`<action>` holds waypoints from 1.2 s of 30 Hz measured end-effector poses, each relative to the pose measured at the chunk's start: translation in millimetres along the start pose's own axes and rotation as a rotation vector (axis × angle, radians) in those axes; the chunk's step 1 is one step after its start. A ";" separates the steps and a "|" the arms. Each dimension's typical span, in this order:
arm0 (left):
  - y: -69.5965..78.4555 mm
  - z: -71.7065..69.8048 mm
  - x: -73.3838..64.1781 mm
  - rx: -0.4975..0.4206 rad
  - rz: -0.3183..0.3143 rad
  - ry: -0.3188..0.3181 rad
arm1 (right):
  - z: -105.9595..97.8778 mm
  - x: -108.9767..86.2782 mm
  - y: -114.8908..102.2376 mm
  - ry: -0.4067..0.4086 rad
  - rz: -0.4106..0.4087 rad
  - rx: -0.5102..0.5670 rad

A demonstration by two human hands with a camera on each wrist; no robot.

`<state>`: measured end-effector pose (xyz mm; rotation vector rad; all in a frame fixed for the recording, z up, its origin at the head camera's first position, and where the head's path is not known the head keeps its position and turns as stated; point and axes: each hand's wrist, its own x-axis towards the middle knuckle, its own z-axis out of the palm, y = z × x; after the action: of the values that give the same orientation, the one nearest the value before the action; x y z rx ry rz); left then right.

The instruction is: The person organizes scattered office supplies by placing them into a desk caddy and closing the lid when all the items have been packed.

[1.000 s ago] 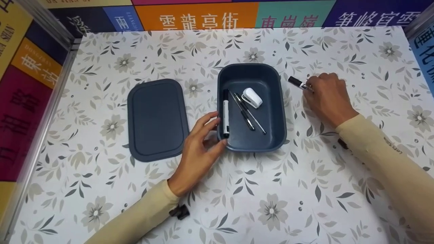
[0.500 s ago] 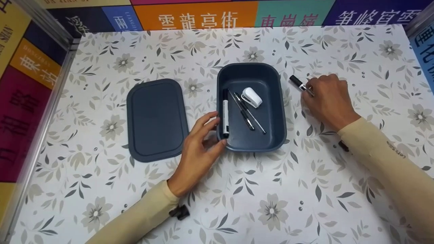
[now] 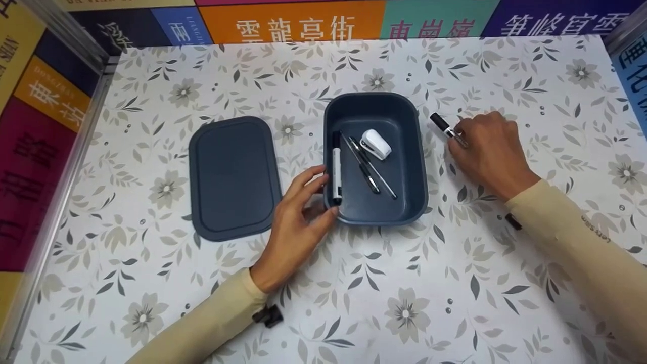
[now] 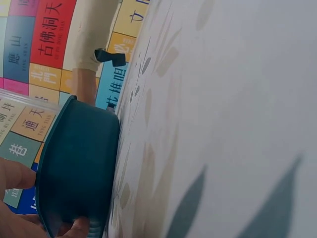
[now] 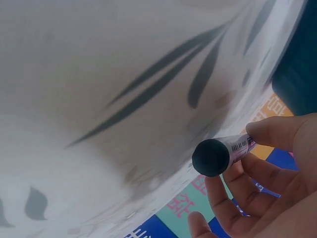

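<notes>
A dark blue rectangular box (image 3: 404,207) stands without its lid. Inside lie a black-and-white marker (image 3: 337,174) along the left wall, two slim pens (image 3: 364,167) crossing each other, and a small white stapler (image 3: 376,144). My left hand (image 3: 298,217) rests against the box's near left side, thumb at the corner and fingertips on the outer wall. To the right of the box, my right hand (image 3: 490,151) pinches another black-and-white marker (image 3: 445,126) between thumb and fingers. In the right wrist view, the marker's dark round end (image 5: 211,157) faces the camera.
The flat dark blue lid (image 3: 235,179) lies left of the box. Both stand on a floral tablecloth (image 3: 354,313). Coloured panels with large characters (image 3: 298,23) border the table at the back and sides.
My right hand has shifted very slightly toward me, and the marker in it tilts a little more steeply. My left hand, the box and the lid stay put.
</notes>
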<state>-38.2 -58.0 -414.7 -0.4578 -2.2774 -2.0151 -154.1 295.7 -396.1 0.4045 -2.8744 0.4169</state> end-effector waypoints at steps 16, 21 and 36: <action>0.6 -0.3 -0.1 -0.010 -0.016 -0.010 | -13.0 -7.4 -15.3 0.050 -0.093 0.029; 0.8 -0.2 -0.1 -0.005 -0.015 -0.008 | -18.5 -10.3 -21.7 0.076 -0.117 0.028; 0.8 1.0 0.5 -0.008 -0.018 0.001 | -31.5 -15.9 -45.7 0.136 -0.190 0.033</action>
<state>-38.3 -56.9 -414.0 -0.4382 -2.2814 -2.0335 -120.4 267.0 -359.2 0.6239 -2.6705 0.4401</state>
